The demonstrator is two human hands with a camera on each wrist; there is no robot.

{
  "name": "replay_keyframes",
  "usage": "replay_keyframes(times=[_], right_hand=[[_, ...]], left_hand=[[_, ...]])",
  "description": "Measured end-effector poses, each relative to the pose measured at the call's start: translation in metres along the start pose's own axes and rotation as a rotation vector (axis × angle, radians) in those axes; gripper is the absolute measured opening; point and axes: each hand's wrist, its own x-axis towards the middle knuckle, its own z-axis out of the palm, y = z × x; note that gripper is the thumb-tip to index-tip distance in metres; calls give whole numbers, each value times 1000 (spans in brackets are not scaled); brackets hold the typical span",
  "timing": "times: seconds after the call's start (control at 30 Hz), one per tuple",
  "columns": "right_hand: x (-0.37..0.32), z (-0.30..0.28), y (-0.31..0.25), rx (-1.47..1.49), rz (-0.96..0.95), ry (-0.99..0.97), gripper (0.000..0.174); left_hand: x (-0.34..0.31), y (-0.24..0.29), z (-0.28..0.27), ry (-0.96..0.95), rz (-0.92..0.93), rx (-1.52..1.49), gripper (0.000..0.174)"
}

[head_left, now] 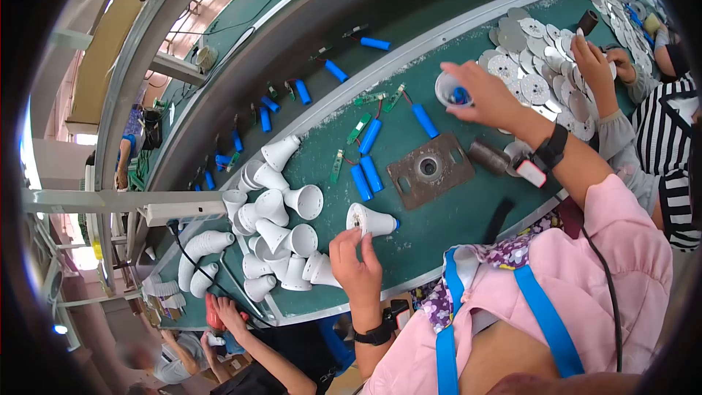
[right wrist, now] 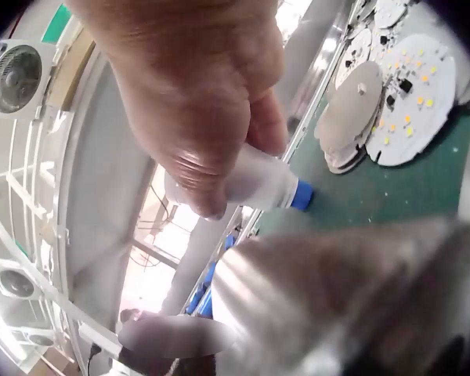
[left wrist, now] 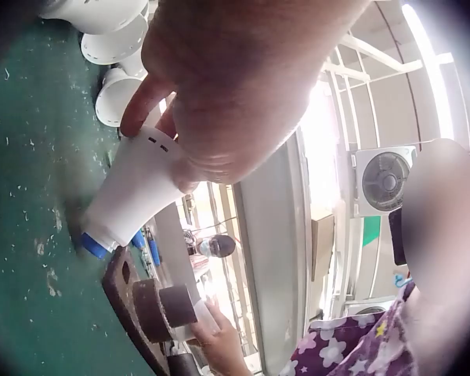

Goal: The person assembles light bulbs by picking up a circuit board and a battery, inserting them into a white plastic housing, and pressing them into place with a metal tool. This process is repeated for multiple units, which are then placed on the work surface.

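In the head view my left hand (head_left: 356,267) pinches the wide rim of a white lamp housing (head_left: 376,222), which lies tilted low over the green table. Its blue end (left wrist: 94,246) points down and away in the left wrist view. My right hand (head_left: 488,96), raised above the table's far right part, grips a second white lamp housing (head_left: 443,88). Something blue shows inside its mouth, and a blue end (right wrist: 302,195) sticks out in the right wrist view. Between the hands sits a brown metal plate (head_left: 455,184) with a round central socket. A metal cylinder (head_left: 486,155) lies beside it.
More white housings (head_left: 272,206) crowd the table's left. Blue batteries (head_left: 371,136) wired to green boards lie ahead, others on the lower strip. Round LED discs (head_left: 535,89) are heaped at right, near another person's hand (head_left: 596,66). At lower left someone holds a red tool (head_left: 213,312).
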Motion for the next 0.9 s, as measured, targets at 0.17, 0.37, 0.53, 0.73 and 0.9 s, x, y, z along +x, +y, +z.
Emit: replay_keyframes(times=[0.17, 0.37, 0.53, 0.73, 0.9], right_hand=[[-2, -6, 21, 236, 98, 274, 60], [-11, -37, 17, 1075, 550, 143, 57], [-20, -55, 12, 914, 498, 185, 57], [2, -14, -5, 99, -233, 294, 68], [3, 12, 15, 104, -36, 78, 70]], left_hand=[[7, 7, -7, 77, 9, -28, 9], [37, 33, -11, 62, 118, -73, 17], [64, 58, 0, 79, 285, -139, 13], [64, 65, 1, 97, 308, -116, 13], [56, 63, -7, 106, 290, -79, 13]])
